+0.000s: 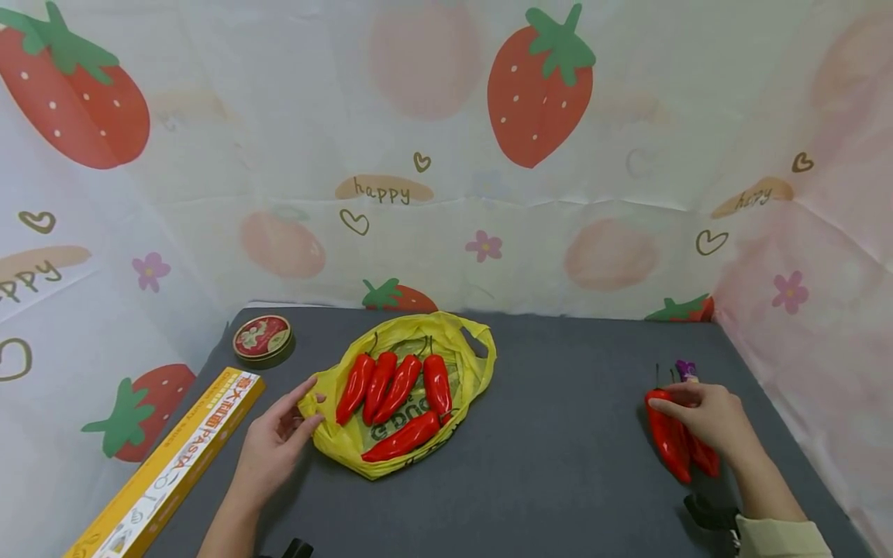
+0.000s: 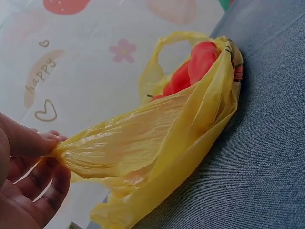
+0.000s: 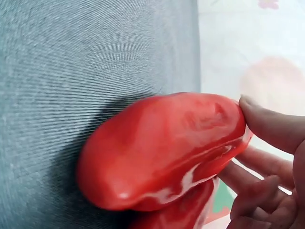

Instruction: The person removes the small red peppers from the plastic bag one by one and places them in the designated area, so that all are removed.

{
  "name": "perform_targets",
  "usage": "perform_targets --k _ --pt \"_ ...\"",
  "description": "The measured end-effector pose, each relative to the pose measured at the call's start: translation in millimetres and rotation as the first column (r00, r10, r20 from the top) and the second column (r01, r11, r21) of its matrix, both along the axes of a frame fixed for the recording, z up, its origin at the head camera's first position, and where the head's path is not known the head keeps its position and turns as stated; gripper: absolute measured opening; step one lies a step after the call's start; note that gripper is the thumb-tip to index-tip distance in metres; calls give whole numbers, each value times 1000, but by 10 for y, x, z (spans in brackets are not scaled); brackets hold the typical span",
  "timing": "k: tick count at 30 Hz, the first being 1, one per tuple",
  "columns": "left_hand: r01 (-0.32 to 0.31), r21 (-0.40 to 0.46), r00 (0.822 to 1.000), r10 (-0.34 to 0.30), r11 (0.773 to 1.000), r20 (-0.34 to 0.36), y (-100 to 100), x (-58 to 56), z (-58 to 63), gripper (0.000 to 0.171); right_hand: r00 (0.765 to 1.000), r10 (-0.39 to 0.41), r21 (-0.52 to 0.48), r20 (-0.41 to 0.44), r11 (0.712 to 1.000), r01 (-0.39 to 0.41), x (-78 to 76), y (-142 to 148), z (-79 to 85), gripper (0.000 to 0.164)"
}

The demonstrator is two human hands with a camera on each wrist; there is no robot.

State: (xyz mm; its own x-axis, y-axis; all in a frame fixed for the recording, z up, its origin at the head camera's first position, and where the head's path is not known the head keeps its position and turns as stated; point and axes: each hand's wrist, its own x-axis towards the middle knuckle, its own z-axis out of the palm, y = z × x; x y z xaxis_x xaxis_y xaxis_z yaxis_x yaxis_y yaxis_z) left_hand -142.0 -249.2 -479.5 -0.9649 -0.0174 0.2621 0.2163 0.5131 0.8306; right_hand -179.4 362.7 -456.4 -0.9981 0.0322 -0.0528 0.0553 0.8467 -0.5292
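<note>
A yellow plastic bag (image 1: pixel 324 442) lies spread on the dark table, with several red peppers (image 1: pixel 398 387) inside its opening. My left hand (image 1: pixel 279 434) pinches the bag's left edge; in the left wrist view the thumb and fingers (image 2: pixel 28 143) pull the yellow film (image 2: pixel 143 138) taut. At the right of the table, my right hand (image 1: pixel 708 415) pinches a red pepper (image 1: pixel 667 442) near its stem end. In the right wrist view, that pepper (image 3: pixel 157 148) is held between thumb and fingers, its tip close to the table. Another red pepper (image 1: pixel 703 457) lies partly hidden beneath the hand.
A long yellow pasta box (image 1: pixel 167 473) lies slanted along the left edge. Behind it sits a round red-and-gold tin (image 1: pixel 263 339). A small purple-topped item (image 1: pixel 687 370) stands out behind the right hand. Strawberry-printed cloth (image 1: pixel 446 194) rises at the back and both sides.
</note>
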Motion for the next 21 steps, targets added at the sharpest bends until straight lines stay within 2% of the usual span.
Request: perform_targets --k 8,11,15,18,21 --pt "-5 4 1000 5 1000 12 13 5 12 54 1000 17 7 -22 1000 -16 -5 -15 -59 66" --pt "-9 -3 1000 9 1000 12 13 8 12 54 998 4 2 -67 1000 -4 12 -30 -73 60" --pt "-7 -2 1000 7 1000 8 9 8 9 54 984 -70 1 -163 997 71 68 -42 -74 57" --pt "-5 1 1000 5 1000 5 7 6 6 54 979 -131 17 -155 991 136 122 -48 -77 72" --pt "-1 4 1000 1 1000 4 4 3 2 54 985 -164 60 -53 984 167 158 -52 -84 94"
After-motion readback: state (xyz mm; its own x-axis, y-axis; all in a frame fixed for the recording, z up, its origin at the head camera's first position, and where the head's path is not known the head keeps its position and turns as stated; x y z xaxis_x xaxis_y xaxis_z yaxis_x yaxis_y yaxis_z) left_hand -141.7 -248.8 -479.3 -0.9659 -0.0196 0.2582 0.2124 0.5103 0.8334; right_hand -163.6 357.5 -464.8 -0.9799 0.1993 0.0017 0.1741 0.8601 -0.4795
